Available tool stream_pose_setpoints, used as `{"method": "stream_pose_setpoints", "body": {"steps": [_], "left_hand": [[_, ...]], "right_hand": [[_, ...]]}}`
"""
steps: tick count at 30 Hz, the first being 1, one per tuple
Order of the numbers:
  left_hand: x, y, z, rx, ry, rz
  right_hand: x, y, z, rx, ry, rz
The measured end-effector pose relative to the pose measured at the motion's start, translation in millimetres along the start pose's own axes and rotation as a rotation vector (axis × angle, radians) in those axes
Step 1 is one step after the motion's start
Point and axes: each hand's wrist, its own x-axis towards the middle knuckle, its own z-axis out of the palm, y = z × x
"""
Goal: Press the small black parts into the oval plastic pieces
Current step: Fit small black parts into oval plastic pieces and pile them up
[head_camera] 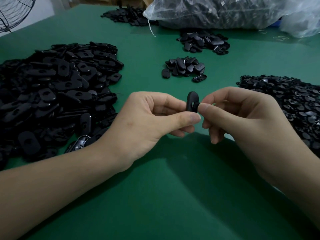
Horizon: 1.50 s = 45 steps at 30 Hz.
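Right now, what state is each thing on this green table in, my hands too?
Left hand: pinches the black oval plastic piece, held upright above the green table.
Right hand: pinches the small black part at the oval's hole; seating unclear.
Clear plastic bag: full, lying down.
Left heap of oval pieces: loose.
Right heap of small black parts: loose.

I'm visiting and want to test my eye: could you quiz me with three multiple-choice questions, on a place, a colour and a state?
1. Where is the biggest heap of oval pieces? A) the person's left B) the person's right C) the floor
2. What colour is the table? A) white B) green C) grey
3. What is the left hand doing? A) resting flat B) pointing C) gripping an oval piece
1 A: it lies beside the left forearm. 2 B: green shows throughout. 3 C: its fingers pinch the piece while the right hand holds a small black part to it.
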Motion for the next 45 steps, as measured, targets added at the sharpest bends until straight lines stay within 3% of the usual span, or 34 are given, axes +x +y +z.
{"method": "stream_pose_setpoints", "body": {"steps": [11,25,45], "left_hand": [[-1,1,0,-0.023,-0.009,-0.026],[-2,-4,-3,0.092,-0.002,0.060],[-2,-6,-4,0.044,0.044,0.089]], "right_hand": [[-2,-1,-1,-0.241,0.012,-0.138],[-10,-10,3,-0.813,0.157,-0.395],[-10,-9,6,-0.623,0.074,-0.335]]}}
